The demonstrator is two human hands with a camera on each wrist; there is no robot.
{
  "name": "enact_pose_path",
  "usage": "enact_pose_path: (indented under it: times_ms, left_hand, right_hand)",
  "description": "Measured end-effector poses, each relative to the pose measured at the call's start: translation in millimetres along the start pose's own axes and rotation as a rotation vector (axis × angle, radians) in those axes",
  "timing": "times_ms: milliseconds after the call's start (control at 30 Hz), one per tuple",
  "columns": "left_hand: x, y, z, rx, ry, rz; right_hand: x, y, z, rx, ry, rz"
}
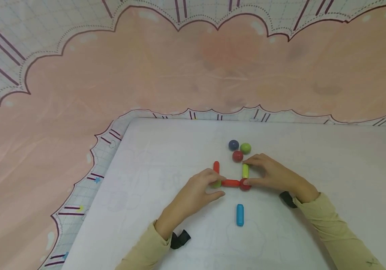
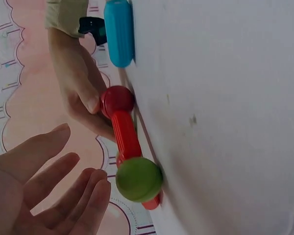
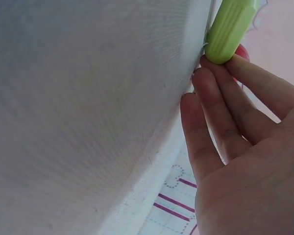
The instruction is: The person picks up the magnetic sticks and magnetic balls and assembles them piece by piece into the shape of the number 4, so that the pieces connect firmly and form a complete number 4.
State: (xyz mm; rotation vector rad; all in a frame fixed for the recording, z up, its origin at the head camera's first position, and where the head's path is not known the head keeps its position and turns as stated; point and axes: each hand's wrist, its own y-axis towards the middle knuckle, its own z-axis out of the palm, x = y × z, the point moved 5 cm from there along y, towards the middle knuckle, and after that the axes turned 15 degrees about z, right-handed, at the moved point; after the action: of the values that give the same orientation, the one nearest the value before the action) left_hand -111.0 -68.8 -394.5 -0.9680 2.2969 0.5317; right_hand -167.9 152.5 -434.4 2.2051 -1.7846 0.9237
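Observation:
My right hand (image 1: 274, 173) pinches a yellow-green rod (image 1: 245, 171) lengthwise together with a red ball (image 1: 245, 185): the thumb is on the ball and the fingertips are at the rod's far end. From that ball a red rod (image 1: 231, 183) runs left to a green ball (image 2: 138, 179). A second red rod (image 1: 216, 166) points away from the green ball, its near part hidden behind my fingers in the head view. Beside the green ball is my left hand (image 1: 196, 189), fingers spread and relaxed, a small gap from the ball in the left wrist view.
A blue rod (image 1: 240, 215) lies on the white table (image 1: 145, 157), nearer to me. Beyond the joined pieces sit a dark blue ball (image 1: 233, 145), a lime green ball (image 1: 245, 148) and another red ball (image 1: 237, 156). A peach, cloud-patterned covering (image 1: 179, 71) surrounds the table's back and left edges.

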Motion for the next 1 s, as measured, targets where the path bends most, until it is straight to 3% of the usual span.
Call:
enact_pose_path:
  times_ms: [433, 800, 1000]
  left_hand:
    - [-19.4, -3.7, 22.4, 0.127, 0.039, 0.047]
    - [-23.4, -3.0, 44.0, 0.302, 0.070, 0.063]
    - [-25.5, -2.5, 50.5, 0.320, 0.087, 0.062]
  right_hand:
    - [-0.6, -0.2, 0.8, -0.001, 0.011, 0.006]
    - [0.3, -0.3, -0.3, 0.004, 0.024, -0.012]
    - [-0.3, 0.1, -0.2, 0.003, 0.018, -0.005]
